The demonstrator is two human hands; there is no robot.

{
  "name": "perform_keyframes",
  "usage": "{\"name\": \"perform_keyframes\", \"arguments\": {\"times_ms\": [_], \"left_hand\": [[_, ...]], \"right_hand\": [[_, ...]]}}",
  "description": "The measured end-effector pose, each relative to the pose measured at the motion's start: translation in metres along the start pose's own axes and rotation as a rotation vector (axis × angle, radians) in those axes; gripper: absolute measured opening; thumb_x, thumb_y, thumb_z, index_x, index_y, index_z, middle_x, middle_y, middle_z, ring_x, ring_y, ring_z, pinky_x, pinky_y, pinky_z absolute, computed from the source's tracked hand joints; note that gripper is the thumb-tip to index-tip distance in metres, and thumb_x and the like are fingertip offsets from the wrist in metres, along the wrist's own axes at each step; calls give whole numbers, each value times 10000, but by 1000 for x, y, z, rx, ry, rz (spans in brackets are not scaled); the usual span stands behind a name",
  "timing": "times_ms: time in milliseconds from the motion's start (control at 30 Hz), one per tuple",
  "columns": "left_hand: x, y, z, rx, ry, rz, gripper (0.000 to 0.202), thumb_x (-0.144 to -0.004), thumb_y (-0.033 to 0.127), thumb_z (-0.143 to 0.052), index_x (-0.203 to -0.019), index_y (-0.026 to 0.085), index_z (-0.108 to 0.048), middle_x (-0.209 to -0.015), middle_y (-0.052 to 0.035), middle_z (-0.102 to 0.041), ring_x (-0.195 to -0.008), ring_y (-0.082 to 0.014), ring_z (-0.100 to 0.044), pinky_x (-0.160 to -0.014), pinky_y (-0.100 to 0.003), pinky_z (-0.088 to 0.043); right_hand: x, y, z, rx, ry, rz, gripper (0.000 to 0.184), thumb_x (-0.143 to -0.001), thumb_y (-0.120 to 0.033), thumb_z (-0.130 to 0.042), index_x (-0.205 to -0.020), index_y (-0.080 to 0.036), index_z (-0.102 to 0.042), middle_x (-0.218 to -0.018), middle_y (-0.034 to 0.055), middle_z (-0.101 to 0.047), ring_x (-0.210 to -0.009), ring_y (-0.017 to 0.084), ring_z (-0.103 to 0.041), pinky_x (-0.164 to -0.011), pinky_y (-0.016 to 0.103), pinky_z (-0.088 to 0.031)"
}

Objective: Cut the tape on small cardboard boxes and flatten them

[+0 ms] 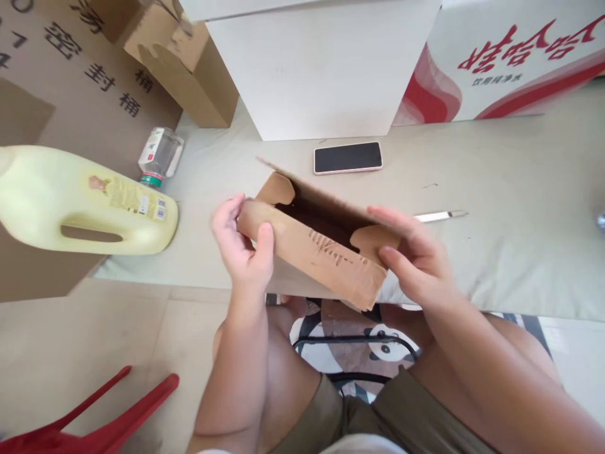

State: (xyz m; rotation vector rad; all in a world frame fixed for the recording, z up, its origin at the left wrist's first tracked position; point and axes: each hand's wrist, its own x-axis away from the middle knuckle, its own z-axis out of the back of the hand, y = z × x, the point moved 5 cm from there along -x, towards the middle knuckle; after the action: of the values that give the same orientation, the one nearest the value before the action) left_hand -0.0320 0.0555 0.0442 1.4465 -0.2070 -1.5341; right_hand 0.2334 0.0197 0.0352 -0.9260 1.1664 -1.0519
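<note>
A brown cardboard box [302, 243] is held tilted over the front edge of the covered table, its top open and its inside dark. My left hand [241, 246] grips the box's left end, thumb on the near face and fingers around the corner. At the right end, my right hand [416, 255] is closed on the box, its thumb by the small side flap [373, 243]. Beyond the box lies a phone [348, 157] with a dark screen. A white-handled brush or pen [437, 216] rests just past my right hand.
At the left are a yellow jug [137, 189], a clear bottle [161, 154] and a large printed carton [94, 69]. Behind stand a small brown box [198, 75], a white box [321, 75] and a red-and-white carton [501, 69]. A red chair [118, 416] is at lower left.
</note>
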Motion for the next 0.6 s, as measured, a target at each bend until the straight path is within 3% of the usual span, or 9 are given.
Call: {"name": "perform_keyframes", "arguments": {"times_ms": [67, 133, 200, 300, 367, 433, 533, 600], "left_hand": [[1, -2, -5, -84, -94, -2, 466, -936, 554, -584, -1275, 241, -647, -1422, -116, -528, -1382, -298, -513, -1237, -515, -360], [1, -4, -8, -102, -159, 13, 445, -971, 559, -526, -1208, 245, -735, -1457, -103, -532, -1396, -300, -517, -1249, -515, -360], [-1, -6, -8, -84, -191, 38, 434, -980, 554, -514, -1162, 261, -778, -1419, -89, -580, -1351, -282, -563, -1230, -499, -400], [-6, -14, 1, -38, -202, 112, 368, -938, 516, -595, -1131, 284, -806, -1368, -77, -636, -1308, -271, -598, -1199, -472, -448], [-10, -23, 12, 16, -159, 211, 320, -871, 469, -675, -1087, 284, -821, -1339, -69, -667, -1318, -281, -594, -1215, -466, -435], [-13, -35, 25, 84, -44, 358, 319, -809, 424, -686, -1044, 259, -826, -1317, -61, -700, -1343, -296, -576, -1254, -480, -390], [-16, -48, 37, 191, 159, 540, 368, -755, 395, -642, -1013, 193, -810, -1280, -74, -744, -1353, -325, -574, -1269, -524, -360], [-18, -50, 36, 198, 144, 556, 401, -766, 411, -622, -1046, 176, -788, -1303, -83, -741, -1354, -325, -582, -1242, -512, -395]], "right_hand": [[3, -4, 3, -10, -88, 47, 258, -963, -452, -605, -1121, -332, -769, -1395, 77, -667, -1367, 330, -587, -1156, 551, -489], [6, -4, 6, -29, -127, 48, 294, -962, -508, -591, -1022, -314, -804, -1389, 84, -669, -1375, 351, -576, -1155, 563, -487], [9, -3, 7, -45, -136, 39, 301, -962, -519, -589, -1070, -329, -797, -1413, 79, -654, -1396, 355, -558, -1170, 569, -471], [11, 3, 7, -105, -91, 36, 342, -972, -485, -595, -1284, -388, -694, -1509, 41, -590, -1469, 320, -496, -1226, 555, -417], [10, 12, 9, -100, -10, -31, 399, -989, -455, -578, -1385, -408, -600, -1559, 29, -548, -1477, 287, -496, -1235, 541, -413], [8, 25, 8, -41, 24, -165, 407, -998, -437, -564, -1400, -375, -578, -1547, 51, -566, -1427, 277, -553, -1216, 548, -436], [5, 34, -3, 3, -157, -281, 429, -988, -494, -567, -1369, -309, -634, -1469, 95, -641, -1371, 299, -606, -1202, 577, -450], [6, 28, -14, -14, -337, -190, 473, -984, -531, -569, -1378, -284, -657, -1509, 112, -610, -1437, 312, -552, -1232, 568, -420]]}}
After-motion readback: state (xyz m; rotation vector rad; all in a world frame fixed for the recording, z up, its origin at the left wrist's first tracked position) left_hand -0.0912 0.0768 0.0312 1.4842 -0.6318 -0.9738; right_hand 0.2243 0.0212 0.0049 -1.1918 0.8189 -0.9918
